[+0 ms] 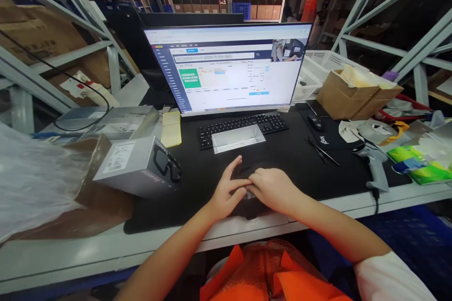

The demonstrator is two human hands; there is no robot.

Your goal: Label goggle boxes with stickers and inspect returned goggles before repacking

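Note:
My left hand [228,192] and my right hand [273,189] meet above the front edge of the black desk mat [197,207]. The left index finger points up and away, while the other left fingers close in against the right hand. My right hand's fingers are curled and pressed together. Between the hands a small, partly clear, shiny piece [249,194] shows; the fingers hide most of it and its kind cannot be made out. Just beyond the hands, a shallow silver-white open tray [238,139] rests against the black keyboard [208,131].
A monitor [229,75] stands behind the keyboard. To the left are a grey box with eyewear pictured on it [141,167] and a yellow notepad [171,129]. At right lie tweezers [323,150], a mouse [315,122], a barcode scanner [376,164] and a tape dispenser [383,131].

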